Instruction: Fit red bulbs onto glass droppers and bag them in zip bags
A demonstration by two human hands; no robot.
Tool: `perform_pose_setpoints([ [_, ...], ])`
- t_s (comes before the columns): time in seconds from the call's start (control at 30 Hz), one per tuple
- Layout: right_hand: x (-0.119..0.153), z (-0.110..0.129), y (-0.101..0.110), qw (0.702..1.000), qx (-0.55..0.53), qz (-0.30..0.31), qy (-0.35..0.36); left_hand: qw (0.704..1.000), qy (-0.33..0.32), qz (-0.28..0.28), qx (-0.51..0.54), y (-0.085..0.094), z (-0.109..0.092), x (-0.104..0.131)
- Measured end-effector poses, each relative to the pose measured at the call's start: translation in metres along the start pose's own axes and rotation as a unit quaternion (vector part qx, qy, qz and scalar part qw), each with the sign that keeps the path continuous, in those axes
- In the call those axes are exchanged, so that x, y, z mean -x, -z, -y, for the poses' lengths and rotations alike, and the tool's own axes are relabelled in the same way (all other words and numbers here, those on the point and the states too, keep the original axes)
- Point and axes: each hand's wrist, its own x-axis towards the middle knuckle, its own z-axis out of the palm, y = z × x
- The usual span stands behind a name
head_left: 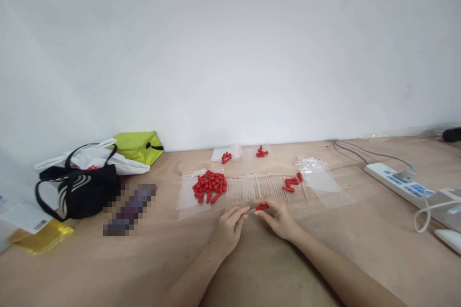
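Between the thumb and fingers of my left hand (230,226) is a thin clear glass dropper tube (252,210). My right hand (280,220) pinches a red rubber bulb (262,206) at the tube's other end; whether the bulb is fully seated I cannot tell. Just beyond both hands lies a row of clear dropper tubes (255,186). A pile of red bulbs (209,185) rests on a clear plastic bag (185,192) to the left. Several loose red bulbs (291,184) lie at the row's right end, beside a dropper with a red bulb (301,182).
Clear zip bags (319,175) lie right of the row. Farther back are two small groups of red bulbs (226,157). A white power strip (399,184) with cables stands right. At left are a black bag (90,192), a green bag (137,146) and a yellow packet (43,237).
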Motion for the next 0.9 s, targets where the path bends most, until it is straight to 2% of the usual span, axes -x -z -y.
perform_pose_setpoints([
  [0.07, 0.0, -0.001, -0.007, 0.99, -0.118, -0.041, -0.065, 1.0, 0.022, -0.003, 0.006, -0.001, -0.001, 0.001],
  [0.13, 0.0, -0.001, -0.014, 0.97, -0.21, -0.057, -0.107, 0.999, 0.031, 0.004, 0.011, -0.001, -0.002, 0.001],
  [0.23, -0.006, -0.002, -0.016, 0.957, -0.243, -0.081, -0.137, 0.999, 0.039, 0.023, 0.016, 0.002, -0.003, 0.001],
  [0.33, -0.017, -0.012, 0.004, 0.966, -0.155, -0.13, -0.162, 0.998, 0.067, 0.017, 0.011, 0.005, -0.002, 0.0],
  [0.43, -0.026, -0.03, 0.044, 0.97, 0.021, -0.167, -0.173, 0.995, 0.103, -0.003, 0.001, 0.004, 0.001, -0.001],
  [0.5, -0.028, -0.042, 0.072, 0.947, 0.153, -0.206, -0.193, 0.993, 0.114, -0.005, -0.002, 0.002, 0.002, -0.001],
  [0.6, -0.026, -0.058, 0.1, 0.905, 0.266, -0.239, -0.23, 0.993, 0.114, 0.006, -0.002, 0.0, 0.003, 0.0],
  [0.73, -0.022, -0.071, 0.111, 0.879, 0.342, -0.237, -0.234, 0.994, 0.106, 0.013, -0.005, 0.001, 0.003, 0.0],
  [0.9, -0.019, -0.074, 0.107, 0.861, 0.437, -0.204, -0.163, 0.995, 0.095, 0.022, -0.023, 0.003, 0.001, -0.002],
])
